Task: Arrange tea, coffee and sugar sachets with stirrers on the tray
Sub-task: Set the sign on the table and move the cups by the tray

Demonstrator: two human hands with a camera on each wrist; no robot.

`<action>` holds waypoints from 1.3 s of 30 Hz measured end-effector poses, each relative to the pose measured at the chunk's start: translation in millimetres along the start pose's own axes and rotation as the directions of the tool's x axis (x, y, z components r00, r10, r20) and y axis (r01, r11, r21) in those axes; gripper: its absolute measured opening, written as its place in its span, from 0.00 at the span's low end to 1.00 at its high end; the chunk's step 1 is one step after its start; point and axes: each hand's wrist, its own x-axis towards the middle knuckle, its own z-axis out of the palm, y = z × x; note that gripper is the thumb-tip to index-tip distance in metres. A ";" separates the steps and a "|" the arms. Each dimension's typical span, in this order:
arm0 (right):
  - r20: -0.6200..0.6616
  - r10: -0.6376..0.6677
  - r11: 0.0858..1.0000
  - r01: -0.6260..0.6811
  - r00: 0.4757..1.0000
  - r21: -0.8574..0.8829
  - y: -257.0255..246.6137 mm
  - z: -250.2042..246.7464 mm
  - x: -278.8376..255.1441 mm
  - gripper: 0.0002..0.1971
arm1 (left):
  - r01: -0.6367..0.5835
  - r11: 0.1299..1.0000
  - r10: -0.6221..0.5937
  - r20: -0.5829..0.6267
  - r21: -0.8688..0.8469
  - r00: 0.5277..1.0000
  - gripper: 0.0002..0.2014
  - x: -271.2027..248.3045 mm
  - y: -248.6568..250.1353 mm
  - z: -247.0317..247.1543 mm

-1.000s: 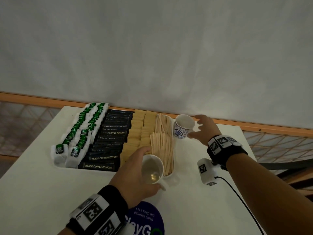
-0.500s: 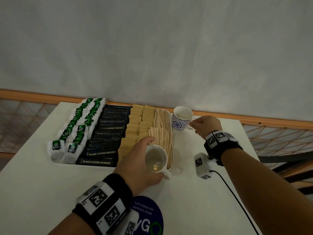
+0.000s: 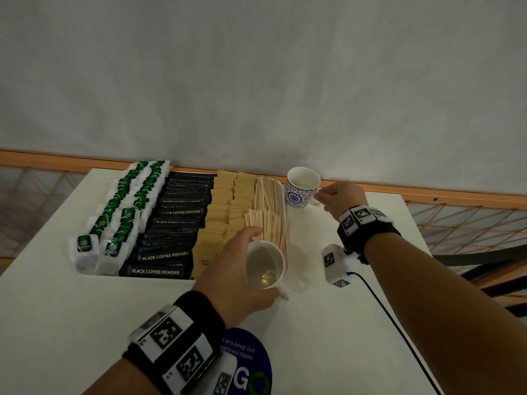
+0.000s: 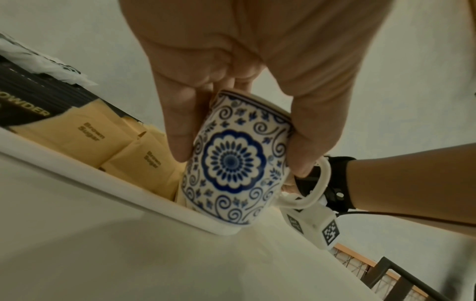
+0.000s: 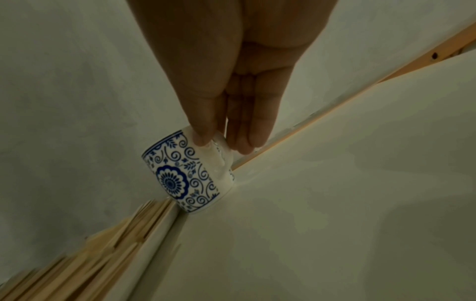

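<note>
A white tray (image 3: 94, 276) holds rows of green-tagged tea bags (image 3: 122, 215), black coffee sachets (image 3: 174, 223), brown sugar sachets (image 3: 225, 212) and wooden stirrers (image 3: 269, 212). My left hand (image 3: 263, 265) grips a blue-patterned cup (image 4: 231, 163) from above by its rim, tilted at the tray's front right corner (image 4: 221, 228). Whether the cup touches the rim I cannot tell. My right hand (image 5: 222, 143) pinches the handle of a second patterned cup (image 3: 299, 189), which stands on the table by the tray's far right corner.
The white table (image 3: 328, 337) ends at a wooden rail (image 3: 427, 192) below the grey wall. A round blue sticker (image 3: 248, 363) lies near the front edge. A black cable (image 3: 393, 323) trails from my right wrist across the table's right side.
My right hand, spread beside the far cup a second ago, has closed on its handle. My left hand keeps hold of the near cup at the tray's corner.
</note>
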 end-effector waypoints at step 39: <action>0.105 -0.131 0.979 0.112 0.986 0.171 37.6 -34.9 -82.8 0.05 | -0.228 0.867 0.207 0.096 0.444 0.974 0.17 9.7 13.5 14.7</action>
